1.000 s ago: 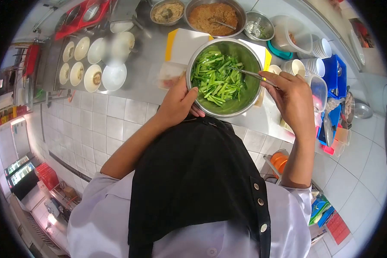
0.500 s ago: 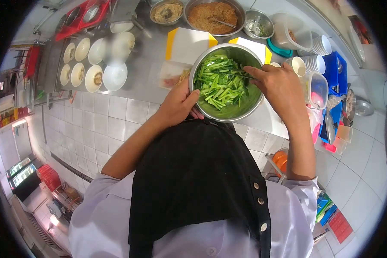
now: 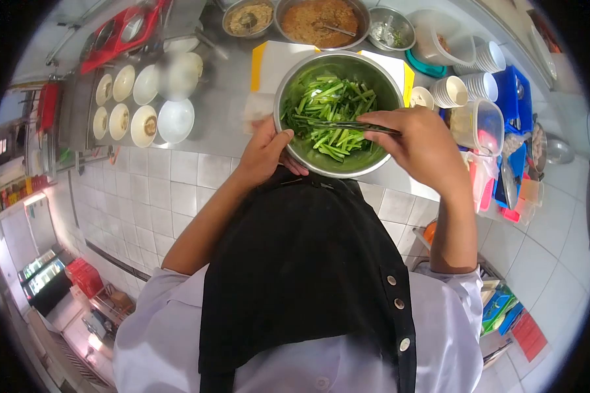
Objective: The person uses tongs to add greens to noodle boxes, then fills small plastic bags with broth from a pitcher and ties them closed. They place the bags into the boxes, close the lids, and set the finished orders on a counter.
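Note:
A steel mixing bowl (image 3: 390,85) of chopped leafy greens (image 3: 337,98) is held in front of my apron. My left hand (image 3: 267,152) grips its left rim, thumb on the edge and fingers underneath. In my right hand (image 3: 416,134), closed above the right side of the bowl, is a pair of slim dark tongs (image 3: 354,125). The tongs lie nearly level across the greens, their tips among the leaves at the left. Some of the bowl's inside is hidden by the greens and my right hand.
Several small bowls (image 3: 143,126) stand in rows at the left of the steel counter (image 3: 226,118). Behind are a large basin of brown crumbly food (image 3: 308,26) and white-yellow boxes (image 3: 275,62). Stacked paper cups (image 3: 449,92), a clear tub (image 3: 482,124) and blue trays (image 3: 514,105) stand right.
The tongs have swung to lie across the greens, and my right hand has moved slightly down. The bowl has shifted a little left and up, with the greens rearranged inside.

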`<state>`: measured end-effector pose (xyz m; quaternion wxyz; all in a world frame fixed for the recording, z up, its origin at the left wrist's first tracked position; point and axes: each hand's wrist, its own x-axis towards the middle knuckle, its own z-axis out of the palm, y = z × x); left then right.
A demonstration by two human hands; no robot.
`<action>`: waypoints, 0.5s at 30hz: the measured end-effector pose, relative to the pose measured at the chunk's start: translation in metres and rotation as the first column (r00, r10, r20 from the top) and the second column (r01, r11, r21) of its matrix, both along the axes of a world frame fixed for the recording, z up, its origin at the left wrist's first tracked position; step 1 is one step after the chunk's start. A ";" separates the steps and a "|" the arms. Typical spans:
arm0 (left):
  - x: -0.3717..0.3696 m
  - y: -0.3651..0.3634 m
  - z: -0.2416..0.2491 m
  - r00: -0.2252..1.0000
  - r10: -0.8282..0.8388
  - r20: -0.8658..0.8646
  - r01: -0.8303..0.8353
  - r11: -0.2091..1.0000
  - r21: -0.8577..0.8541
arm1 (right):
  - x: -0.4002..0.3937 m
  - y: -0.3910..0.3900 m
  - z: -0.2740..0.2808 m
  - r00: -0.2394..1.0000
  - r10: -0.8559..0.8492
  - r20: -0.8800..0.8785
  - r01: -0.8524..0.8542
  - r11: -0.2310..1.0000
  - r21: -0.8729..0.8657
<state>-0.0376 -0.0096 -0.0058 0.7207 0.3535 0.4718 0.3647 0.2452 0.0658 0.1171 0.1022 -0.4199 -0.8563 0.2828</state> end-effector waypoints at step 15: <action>0.014 0.003 0.007 0.998 0.045 -0.043 -0.038 0.988 0.152 | -0.029 -0.027 -0.016 0.980 -0.177 0.093 0.177 0.984 0.005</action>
